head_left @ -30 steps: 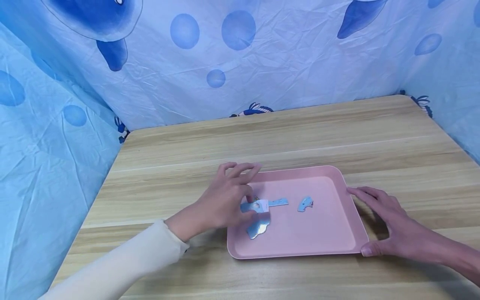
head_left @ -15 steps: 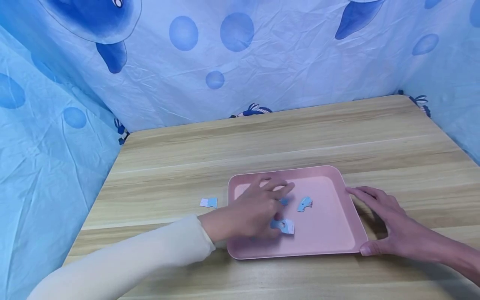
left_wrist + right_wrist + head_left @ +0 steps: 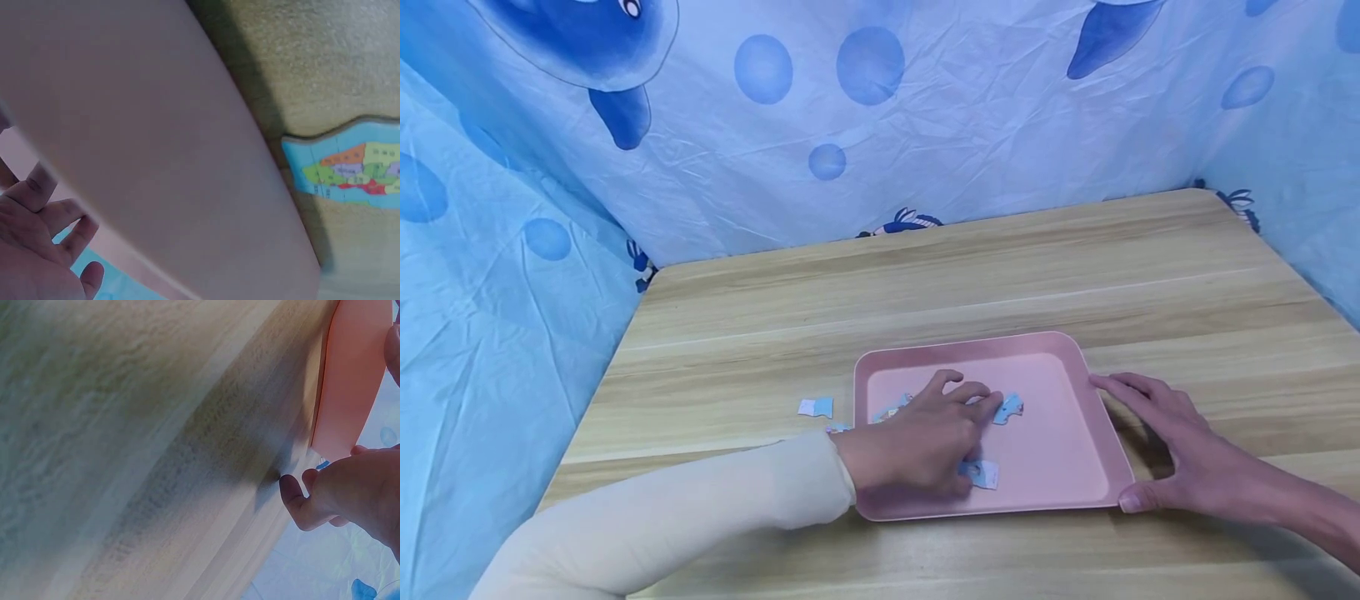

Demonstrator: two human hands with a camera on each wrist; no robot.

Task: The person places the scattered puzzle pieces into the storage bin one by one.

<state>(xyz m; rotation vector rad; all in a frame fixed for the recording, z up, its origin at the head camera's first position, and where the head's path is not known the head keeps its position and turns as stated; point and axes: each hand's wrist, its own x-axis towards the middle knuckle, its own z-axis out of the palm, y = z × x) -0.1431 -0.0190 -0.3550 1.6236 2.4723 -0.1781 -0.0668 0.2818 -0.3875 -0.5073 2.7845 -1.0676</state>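
Note:
My left hand (image 3: 936,437) is low over the pink tray (image 3: 1060,487), pinching a blue-and-white puzzle piece (image 3: 985,474) between thumb and index finger near the tray's floor. Its other fingers are bent and spread above. Beyond them lies a blue puzzle piece (image 3: 1009,407) with a ragged edge. A multicoloured puzzle piece (image 3: 891,411) in the tray is partly covered by the left wrist. My right hand (image 3: 1176,442) rests against the tray's right end, its index finger at the side wall and its thumb at the near corner, fingers extended.
On the wooden table (image 3: 760,367), left of the tray, lies a white-and-blue puzzle piece (image 3: 816,407). Near the sleeve is a map puzzle piece (image 3: 359,162) with coloured regions. A blue curtain (image 3: 925,125) with whale prints rises behind the table.
My left hand has moved right and toward the near side of the tray with the blue-and-white puzzle piece. Pieces left of the tray have come into sight. The right hand stays put.

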